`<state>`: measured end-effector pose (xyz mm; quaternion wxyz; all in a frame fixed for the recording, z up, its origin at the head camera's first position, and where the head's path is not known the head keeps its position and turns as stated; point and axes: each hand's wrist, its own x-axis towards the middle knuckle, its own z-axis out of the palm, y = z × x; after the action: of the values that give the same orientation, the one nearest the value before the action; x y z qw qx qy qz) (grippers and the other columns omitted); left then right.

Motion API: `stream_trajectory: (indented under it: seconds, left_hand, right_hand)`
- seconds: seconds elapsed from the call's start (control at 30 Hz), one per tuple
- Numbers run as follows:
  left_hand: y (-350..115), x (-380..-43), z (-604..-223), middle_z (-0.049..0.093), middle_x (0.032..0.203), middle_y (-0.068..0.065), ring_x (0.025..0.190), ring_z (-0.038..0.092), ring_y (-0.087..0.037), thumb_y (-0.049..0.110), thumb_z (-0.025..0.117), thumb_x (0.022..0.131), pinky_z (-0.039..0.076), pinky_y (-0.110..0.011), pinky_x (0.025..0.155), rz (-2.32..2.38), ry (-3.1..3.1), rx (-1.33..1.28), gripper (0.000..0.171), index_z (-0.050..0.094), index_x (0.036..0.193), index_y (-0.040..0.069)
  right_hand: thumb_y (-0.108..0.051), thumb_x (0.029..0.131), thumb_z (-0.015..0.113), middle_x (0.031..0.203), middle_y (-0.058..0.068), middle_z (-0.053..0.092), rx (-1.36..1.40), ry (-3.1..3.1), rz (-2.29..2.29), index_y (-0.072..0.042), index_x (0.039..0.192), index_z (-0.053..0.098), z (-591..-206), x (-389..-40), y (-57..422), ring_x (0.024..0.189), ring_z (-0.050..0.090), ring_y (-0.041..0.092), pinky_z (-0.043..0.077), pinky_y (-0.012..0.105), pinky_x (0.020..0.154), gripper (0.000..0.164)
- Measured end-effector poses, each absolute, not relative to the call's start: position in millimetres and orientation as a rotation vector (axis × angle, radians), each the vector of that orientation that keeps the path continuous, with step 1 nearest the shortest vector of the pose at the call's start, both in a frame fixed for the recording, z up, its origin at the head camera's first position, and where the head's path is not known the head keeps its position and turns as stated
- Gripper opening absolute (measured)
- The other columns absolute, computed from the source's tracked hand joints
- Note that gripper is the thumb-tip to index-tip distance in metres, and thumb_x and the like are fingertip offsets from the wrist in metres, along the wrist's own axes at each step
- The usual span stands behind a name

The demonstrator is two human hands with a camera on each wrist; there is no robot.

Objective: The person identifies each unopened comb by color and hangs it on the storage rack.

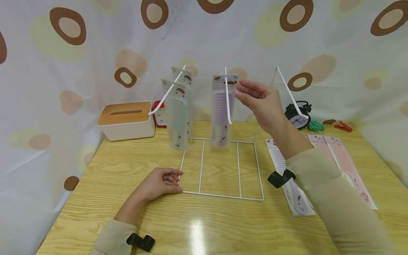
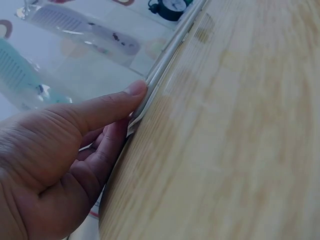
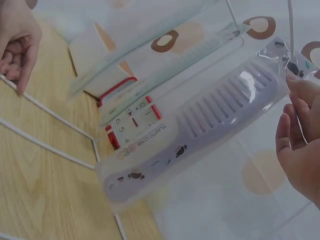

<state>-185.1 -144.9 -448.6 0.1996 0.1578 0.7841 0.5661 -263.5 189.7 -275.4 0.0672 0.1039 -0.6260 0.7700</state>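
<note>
A white wire rack [image 1: 220, 195] stands on the table with three prongs reaching forward. My left hand [image 1: 162, 182] holds its base at the front left corner, thumb on the wire. From the middle prong hangs a purple comb in a clear packet [image 1: 220, 113]; my right hand [image 1: 262, 102] pinches that packet's upper right edge between thumb and fingers. In the right wrist view the purple comb [image 3: 225, 107] hangs tilted, its card top at the fingertips of my right hand [image 3: 305, 130]. Two packaged green combs [image 1: 178, 117] hang on the left prong. The right prong [image 1: 291, 92] carries nothing.
Right of the rack lie a packaged purple comb [image 1: 298, 198] and pink comb packets [image 1: 347, 159], partly under my right forearm. Behind stand a tissue box [image 1: 127, 124], a red-framed clock [image 1: 160, 117] and a black alarm clock [image 1: 298, 118]. A green scrunchie [image 1: 316, 126] and red clip [image 1: 343, 126] lie far right.
</note>
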Motion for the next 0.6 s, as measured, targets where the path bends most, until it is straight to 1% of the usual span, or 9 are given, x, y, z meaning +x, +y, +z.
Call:
stream_trajectory:
  seconds: [0.1, 0.17, 0.27, 0.33, 0.4, 0.5, 0.57, 0.6]
  left_hand:
    - [-144.5, -185.3, -449.2, 0.064, 0.095, -0.01, 0.08, 0.066, -0.012, 0.004, 0.084, 0.079, 0.059, -0.022, 0.073, 1.587, 2.187, 0.436, 0.054, 0.062, 0.127, -0.009]
    - [-144.3, -185.4, -449.4, 0.064, 0.096, -0.01, 0.08, 0.066, -0.012, 0.003, 0.084, 0.079, 0.059, -0.022, 0.073, 1.591, 2.184, 0.435, 0.055, 0.062, 0.127, -0.009]
    - [-144.2, -185.3, -449.4, 0.064, 0.096, -0.01, 0.08, 0.066, -0.012, 0.003, 0.084, 0.079, 0.059, -0.022, 0.073, 1.593, 2.181, 0.437, 0.055, 0.061, 0.127, -0.009]
    - [-144.3, -185.1, -449.5, 0.064, 0.096, -0.011, 0.08, 0.066, -0.012, 0.004, 0.084, 0.079, 0.059, -0.022, 0.073, 1.591, 2.183, 0.439, 0.055, 0.061, 0.127, -0.009]
    - [-144.6, -185.0, -449.6, 0.064, 0.096, -0.011, 0.08, 0.066, -0.013, 0.004, 0.084, 0.079, 0.059, -0.022, 0.073, 1.59, 2.185, 0.439, 0.055, 0.062, 0.127, -0.009]
    - [-145.0, -185.0, -449.9, 0.064, 0.097, -0.012, 0.081, 0.066, -0.013, 0.004, 0.084, 0.079, 0.059, -0.022, 0.073, 1.589, 2.188, 0.436, 0.055, 0.062, 0.127, -0.009]
    - [-145.2, -184.9, -449.9, 0.064, 0.096, -0.012, 0.081, 0.065, -0.013, 0.004, 0.084, 0.079, 0.059, -0.022, 0.073, 1.589, 2.187, 0.433, 0.055, 0.062, 0.127, -0.009]
    - [-145.2, -184.8, -449.9, 0.064, 0.096, -0.011, 0.081, 0.065, -0.013, 0.004, 0.084, 0.079, 0.059, -0.022, 0.073, 1.589, 2.186, 0.432, 0.055, 0.061, 0.127, -0.009]
  right_hand:
    - [-0.008, 0.088, 0.077, 0.119, -0.003, 0.073, 0.321, -2.066, 2.213, -0.005, 0.137, 0.06, -285.1, -258.6, 203.2, 0.108, 0.068, 0.007, 0.055, 0.017, 0.09, 0.052]
    - [-0.013, 0.089, 0.076, 0.122, -0.004, 0.072, 0.326, -2.191, 2.117, -0.008, 0.139, 0.059, -293.2, -256.0, 213.5, 0.109, 0.067, 0.006, 0.055, 0.016, 0.09, 0.053]
    - [-0.02, 0.09, 0.075, 0.123, -0.01, 0.071, 0.315, -2.363, 1.977, -0.013, 0.14, 0.059, -306.4, -251.8, 230.3, 0.107, 0.067, 0.003, 0.054, 0.015, 0.089, 0.052]
    - [-0.022, 0.091, 0.074, 0.121, -0.014, 0.071, 0.295, -2.442, 1.913, -0.015, 0.139, 0.06, -316.2, -249.5, 241.2, 0.104, 0.067, 0.002, 0.056, 0.017, 0.087, 0.05]
    - [-0.024, 0.092, 0.074, 0.122, -0.013, 0.07, 0.274, -2.503, 1.865, -0.016, 0.138, 0.06, -325.9, -246.9, 252.2, 0.103, 0.068, 0.002, 0.057, 0.019, 0.086, 0.049]
    - [-0.027, 0.091, 0.075, 0.128, -0.008, 0.068, 0.243, -2.586, 1.789, -0.016, 0.138, 0.06, -340.3, -243.8, 268.2, 0.101, 0.069, 0.002, 0.059, 0.023, 0.084, 0.051]
    - [-0.029, 0.091, 0.075, 0.133, -0.004, 0.066, 0.23, -2.638, 1.741, -0.016, 0.14, 0.058, -349.3, -243.3, 278.7, 0.1, 0.07, 0.001, 0.06, 0.025, 0.083, 0.054]
    - [-0.032, 0.091, 0.075, 0.134, -0.004, 0.066, 0.211, -2.669, 1.712, -0.016, 0.141, 0.057, -353.6, -243.4, 283.8, 0.099, 0.07, 0.001, 0.06, 0.026, 0.083, 0.055]
